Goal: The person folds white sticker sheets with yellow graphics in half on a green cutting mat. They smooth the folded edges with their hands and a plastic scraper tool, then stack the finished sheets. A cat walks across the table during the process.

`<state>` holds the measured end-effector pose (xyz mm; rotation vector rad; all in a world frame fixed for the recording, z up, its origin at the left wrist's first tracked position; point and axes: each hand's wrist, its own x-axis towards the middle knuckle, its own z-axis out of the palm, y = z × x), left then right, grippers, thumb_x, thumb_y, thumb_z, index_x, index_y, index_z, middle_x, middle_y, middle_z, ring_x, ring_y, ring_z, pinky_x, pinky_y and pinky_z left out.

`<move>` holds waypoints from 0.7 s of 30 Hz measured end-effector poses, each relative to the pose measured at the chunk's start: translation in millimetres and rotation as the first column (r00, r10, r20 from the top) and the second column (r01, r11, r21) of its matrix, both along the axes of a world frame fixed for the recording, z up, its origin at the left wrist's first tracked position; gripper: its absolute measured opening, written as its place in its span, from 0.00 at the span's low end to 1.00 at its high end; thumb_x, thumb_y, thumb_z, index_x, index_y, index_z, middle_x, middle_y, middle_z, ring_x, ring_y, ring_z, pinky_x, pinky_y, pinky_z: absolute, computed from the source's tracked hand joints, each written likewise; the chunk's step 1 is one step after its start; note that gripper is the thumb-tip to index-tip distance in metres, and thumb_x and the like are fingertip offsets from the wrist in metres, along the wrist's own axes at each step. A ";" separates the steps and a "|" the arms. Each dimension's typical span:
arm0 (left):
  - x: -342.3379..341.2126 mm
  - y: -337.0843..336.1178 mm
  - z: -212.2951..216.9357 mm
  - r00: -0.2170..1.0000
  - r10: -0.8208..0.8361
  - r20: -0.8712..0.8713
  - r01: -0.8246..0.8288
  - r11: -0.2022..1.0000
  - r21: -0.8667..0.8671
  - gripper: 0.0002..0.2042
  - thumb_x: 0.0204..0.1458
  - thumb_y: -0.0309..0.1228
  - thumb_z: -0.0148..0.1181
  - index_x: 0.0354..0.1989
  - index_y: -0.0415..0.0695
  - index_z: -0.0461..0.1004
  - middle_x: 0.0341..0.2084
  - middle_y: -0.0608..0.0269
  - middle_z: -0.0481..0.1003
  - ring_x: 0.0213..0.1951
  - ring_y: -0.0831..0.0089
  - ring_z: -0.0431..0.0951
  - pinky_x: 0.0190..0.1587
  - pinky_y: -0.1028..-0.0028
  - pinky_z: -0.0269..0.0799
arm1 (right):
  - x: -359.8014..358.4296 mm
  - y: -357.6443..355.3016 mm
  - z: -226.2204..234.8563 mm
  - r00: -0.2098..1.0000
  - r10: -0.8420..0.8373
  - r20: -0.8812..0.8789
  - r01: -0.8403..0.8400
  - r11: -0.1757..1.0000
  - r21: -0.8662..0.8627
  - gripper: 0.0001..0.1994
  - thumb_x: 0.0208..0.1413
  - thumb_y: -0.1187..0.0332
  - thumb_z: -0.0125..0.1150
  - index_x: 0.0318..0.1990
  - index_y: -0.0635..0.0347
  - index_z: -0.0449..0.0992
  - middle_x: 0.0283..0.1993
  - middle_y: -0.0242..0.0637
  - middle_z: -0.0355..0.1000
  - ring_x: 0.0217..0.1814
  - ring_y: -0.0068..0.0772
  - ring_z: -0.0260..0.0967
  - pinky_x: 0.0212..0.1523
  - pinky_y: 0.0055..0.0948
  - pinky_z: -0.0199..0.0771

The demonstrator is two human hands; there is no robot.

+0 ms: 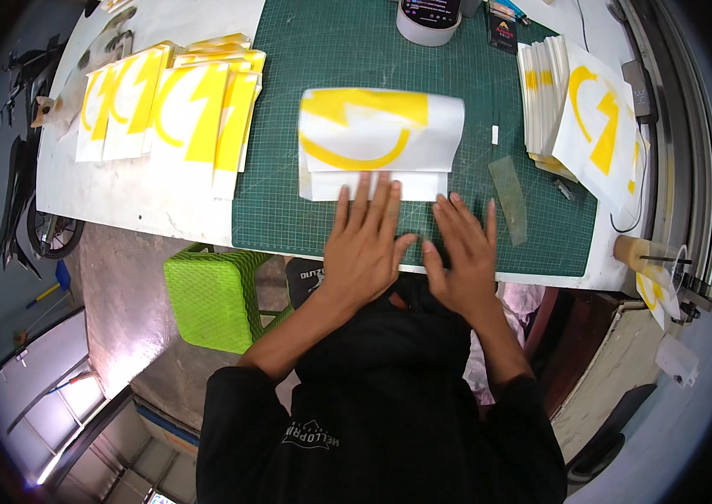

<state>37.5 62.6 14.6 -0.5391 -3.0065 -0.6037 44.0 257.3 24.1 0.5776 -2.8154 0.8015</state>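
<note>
A folded white paper sheet with yellow printing (440, 134) lies on the green cutting mat (289, 227), its upper layer curved over and slightly blurred. My left hand (364, 244) is flat and open, with its fingertips on the sheet's near edge. Beside it, my right hand (465, 265) has its fingers spread, the tips at the sheet's near right corner. Neither hand grasps anything. Right of the sheet, a translucent strip (507, 197) and a small white piece (494, 134) rest on the mat.
Several yellow-and-white folded pieces (192, 109) lie at the left, near what looks like a cat (57, 113). A stack of similar pieces (545, 101) stands at the right. A white roll (427, 32) bears a phone at the back. A green stool (209, 294) is below the table.
</note>
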 end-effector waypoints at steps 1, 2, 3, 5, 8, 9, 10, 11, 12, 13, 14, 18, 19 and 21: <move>-0.9 -0.8 1.0 0.999 -0.033 0.026 0.033 0.999 0.008 0.35 0.66 0.48 0.54 0.74 0.33 0.61 0.74 0.44 0.60 0.77 0.45 0.54 0.77 0.44 0.45 | -4.3 10.2 0.0 0.997 -0.073 -0.007 0.073 0.994 -0.081 0.24 0.61 0.67 0.63 0.64 0.66 0.75 0.62 0.48 0.76 0.70 0.48 0.70 0.76 0.61 0.53; 1.3 -3.1 3.0 0.997 -0.065 0.051 0.065 0.998 0.015 0.35 0.66 0.48 0.54 0.74 0.33 0.61 0.75 0.45 0.60 0.77 0.45 0.54 0.77 0.46 0.46 | -9.8 25.9 -0.5 0.989 -0.145 -0.009 0.142 0.977 -0.162 0.25 0.62 0.66 0.63 0.65 0.66 0.72 0.61 0.48 0.77 0.68 0.47 0.71 0.75 0.58 0.57; 4.9 -4.9 5.4 0.992 -0.099 0.077 0.097 0.995 0.023 0.36 0.66 0.48 0.54 0.74 0.33 0.60 0.75 0.45 0.59 0.77 0.45 0.54 0.77 0.48 0.47 | -15.8 37.8 -0.7 0.976 -0.216 -0.003 0.209 0.947 -0.244 0.26 0.63 0.66 0.62 0.67 0.67 0.70 0.60 0.49 0.77 0.66 0.46 0.73 0.73 0.55 0.61; 22.9 -7.3 5.1 0.979 -0.181 0.092 0.176 0.982 0.067 0.37 0.64 0.48 0.57 0.75 0.34 0.59 0.75 0.43 0.59 0.77 0.44 0.54 0.77 0.45 0.48 | -38.4 48.0 10.1 0.951 -0.058 0.303 0.247 0.732 -0.635 0.30 0.66 0.65 0.61 0.72 0.65 0.63 0.61 0.49 0.76 0.62 0.43 0.74 0.70 0.48 0.66; 37.0 -4.9 6.2 0.977 -0.197 0.086 0.192 0.979 0.061 0.38 0.63 0.48 0.59 0.74 0.34 0.61 0.74 0.44 0.60 0.77 0.44 0.56 0.76 0.45 0.49 | -68.1 36.6 8.8 0.819 0.371 0.437 0.379 0.221 -0.899 0.34 0.71 0.61 0.57 0.77 0.65 0.52 0.63 0.51 0.72 0.62 0.42 0.74 0.68 0.44 0.70; 38.6 -3.5 5.9 0.979 -0.189 0.080 0.185 0.981 0.055 0.38 0.62 0.48 0.60 0.74 0.34 0.61 0.74 0.44 0.60 0.76 0.44 0.57 0.76 0.45 0.50 | -80.1 31.0 6.1 0.760 0.518 0.393 0.433 0.048 -0.900 0.35 0.72 0.59 0.56 0.78 0.64 0.49 0.65 0.53 0.71 0.62 0.42 0.74 0.67 0.44 0.70; 39.4 -2.4 7.1 0.980 -0.183 0.083 0.178 0.982 0.063 0.38 0.62 0.48 0.60 0.74 0.35 0.61 0.74 0.44 0.61 0.76 0.44 0.57 0.76 0.46 0.50 | -95.0 29.8 5.1 0.729 0.544 0.415 0.497 -0.004 -0.868 0.35 0.73 0.57 0.55 0.78 0.64 0.48 0.65 0.55 0.70 0.63 0.45 0.74 0.67 0.44 0.71; 39.5 -1.4 8.8 0.980 -0.178 0.087 0.172 0.983 0.072 0.37 0.62 0.47 0.61 0.74 0.35 0.61 0.74 0.45 0.61 0.76 0.45 0.56 0.76 0.46 0.50 | -111.7 29.4 4.5 0.697 0.571 0.434 0.559 -0.053 -0.828 0.35 0.73 0.56 0.54 0.78 0.64 0.48 0.66 0.57 0.69 0.64 0.47 0.74 0.67 0.45 0.71; 38.3 -1.3 10.0 0.981 -0.172 0.088 0.165 0.983 0.079 0.37 0.62 0.47 0.61 0.74 0.35 0.61 0.74 0.45 0.61 0.77 0.45 0.56 0.77 0.46 0.50 | -127.4 28.6 3.1 0.664 0.599 0.447 0.616 -0.100 -0.782 0.35 0.73 0.54 0.53 0.78 0.64 0.48 0.66 0.59 0.67 0.64 0.50 0.74 0.67 0.45 0.72; 37.8 -1.4 10.7 0.982 -0.172 0.084 0.165 0.983 0.080 0.36 0.62 0.45 0.61 0.73 0.36 0.63 0.74 0.46 0.62 0.76 0.46 0.58 0.75 0.47 0.52 | -138.4 29.8 -0.1 0.631 0.557 0.539 0.669 -0.040 -0.742 0.37 0.74 0.49 0.48 0.78 0.63 0.44 0.60 0.73 0.70 0.61 0.56 0.78 0.63 0.49 0.78; 37.5 -1.6 11.2 0.982 -0.173 0.080 0.166 0.983 0.083 0.34 0.62 0.43 0.62 0.73 0.37 0.64 0.74 0.47 0.62 0.75 0.47 0.59 0.74 0.49 0.55 | -141.1 31.3 1.4 0.622 0.556 0.551 0.680 -0.037 -0.732 0.37 0.74 0.50 0.48 0.78 0.64 0.45 0.60 0.73 0.71 0.60 0.56 0.78 0.62 0.49 0.79; 25.0 -19.2 0.6 0.976 -0.216 0.001 0.216 0.973 0.078 0.29 0.58 0.33 0.64 0.69 0.41 0.70 0.72 0.51 0.66 0.72 0.53 0.66 0.65 0.56 0.67 | -149.5 30.8 2.4 0.592 0.564 0.576 0.694 0.007 -0.720 0.35 0.74 0.51 0.49 0.77 0.64 0.48 0.59 0.72 0.71 0.59 0.57 0.79 0.61 0.49 0.80; 12.2 -24.6 8.4 0.976 -0.215 -0.011 0.215 0.970 0.116 0.27 0.52 0.26 0.65 0.64 0.43 0.74 0.66 0.55 0.72 0.64 0.57 0.74 0.55 0.60 0.70 | -148.3 32.5 1.4 0.594 0.556 0.582 0.690 0.019 -0.723 0.35 0.74 0.52 0.49 0.77 0.64 0.48 0.59 0.72 0.71 0.59 0.58 0.79 0.61 0.49 0.80; -13.1 -42.4 9.4 0.944 -0.328 0.013 0.323 0.934 0.153 0.28 0.49 0.25 0.66 0.63 0.45 0.76 0.61 0.57 0.74 0.59 0.58 0.75 0.53 0.60 0.70 | -149.2 33.5 2.1 0.585 0.570 0.577 0.689 0.025 -0.724 0.35 0.73 0.53 0.50 0.77 0.64 0.48 0.59 0.70 0.72 0.60 0.57 0.79 0.61 0.49 0.80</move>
